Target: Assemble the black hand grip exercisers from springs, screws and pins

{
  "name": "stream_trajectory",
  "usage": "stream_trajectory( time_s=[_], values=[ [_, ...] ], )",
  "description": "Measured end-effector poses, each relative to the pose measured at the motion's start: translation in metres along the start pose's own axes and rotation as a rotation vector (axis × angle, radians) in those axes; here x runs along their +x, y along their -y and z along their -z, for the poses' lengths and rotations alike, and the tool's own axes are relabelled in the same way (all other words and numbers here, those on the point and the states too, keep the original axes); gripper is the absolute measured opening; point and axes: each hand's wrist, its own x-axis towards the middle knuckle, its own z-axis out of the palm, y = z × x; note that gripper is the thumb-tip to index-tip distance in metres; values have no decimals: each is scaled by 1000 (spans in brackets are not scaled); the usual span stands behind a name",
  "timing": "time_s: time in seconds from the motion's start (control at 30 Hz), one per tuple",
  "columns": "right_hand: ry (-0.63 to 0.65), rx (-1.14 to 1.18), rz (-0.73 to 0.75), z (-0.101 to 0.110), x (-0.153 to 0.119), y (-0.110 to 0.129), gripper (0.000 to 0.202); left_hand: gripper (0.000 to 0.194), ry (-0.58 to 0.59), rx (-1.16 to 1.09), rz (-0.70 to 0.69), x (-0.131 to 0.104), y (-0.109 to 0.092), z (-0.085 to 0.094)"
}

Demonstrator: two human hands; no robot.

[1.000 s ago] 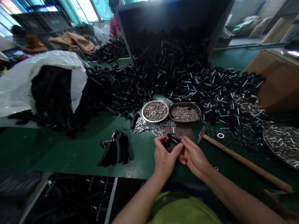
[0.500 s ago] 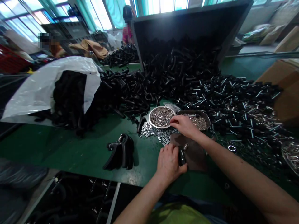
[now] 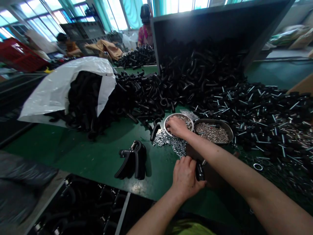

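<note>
Recording the left hand [image 3: 185,176] first: we see it curled round a small, glossy black cylindrical piece [image 3: 200,172], thumb at the near end, keeping it against the green tabletop [image 3: 93,160] near the front edge. The right hand [image 3: 178,126] has its bent fingers down in a round, silver-rimmed metal dish [image 3: 165,130] of small metal bits; we cannot tell whether they pinch anything.

Progress, as we judge it: the held piece looks unfinished. A group of curved black parts with a silver coil-like fitting [image 3: 137,163] stands to its left, probably done, and similar black parts lie in the grey-edged crate [image 3: 123,212] below. Much seems left: a loose heap of black curved parts [image 3: 146,93], black knobs with silver bolts [image 3: 246,101] and scattered silvery ring-shaped nuts [image 3: 179,147].

Against half a second ago, we note the right hand has moved from the dish's right rim into its left side. The left hand's hold looks unchanged. Our view has swung, so everything on the bench sits farther right.
</note>
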Motion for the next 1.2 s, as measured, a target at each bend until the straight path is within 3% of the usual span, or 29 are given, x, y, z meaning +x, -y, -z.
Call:
stream_trajectory(
  time_s=[0.17,0.3,0.4,0.5,0.57,0.7,0.87,0.97,1.07,1.2],
  values=[
    [-36,79,-26,-4,2,0,8,50,-7,11,-7,-1,1,0],
    [-118,180,-97,10,-8,-2,11,50,1,15,-24,0,1,1],
    [-154,298,-133,27,-44,-9,19,52,9,13,-41,1,2,2],
    [-140,562,-159,36,-102,-20,18,52,11,2,-36,2,3,2],
    [-125,612,-187,32,-142,-27,14,52,13,-2,-29,2,3,2],
    [-162,459,-150,11,-189,-35,13,48,18,3,-33,2,2,1],
    [-197,318,-110,-10,-196,-30,13,47,8,11,-44,2,3,-2],
    [-232,113,-34,-16,-199,-21,15,46,6,27,-52,1,3,-3],
    [-241,-56,38,-18,-205,-13,22,47,3,28,-57,1,2,-3],
    [-174,-18,31,3,-203,-24,19,59,-8,-3,-63,-1,1,-1]
  ],
)
